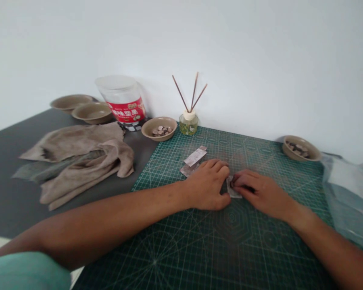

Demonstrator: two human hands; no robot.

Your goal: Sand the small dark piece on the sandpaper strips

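A small pale grey sheet or sandpaper-like piece (234, 193) lies on the green cutting mat (181, 249) between my hands. My left hand (208, 185) rests at its left edge, fingers bent and pressed together, thumb lower down; what lies under them is hidden. From the right, my right hand (255, 187) pinches over the sheet, thumb against fingers. Something small and dark shows at its fingertips, too blurred to name. Just beyond my left hand lie a whitish rectangular strip (195, 156) and a brownish-grey piece (187, 170), overlapping.
Small pieces fill part of a tan bowl (159, 137) and a right-hand bowl (302, 158). A reed diffuser (188, 125), plastic tub (125, 106) and two tan bowls (71, 103) stand near the wall. Crumpled cloths (84, 157) lie left, a plastic bag (351, 201) right.
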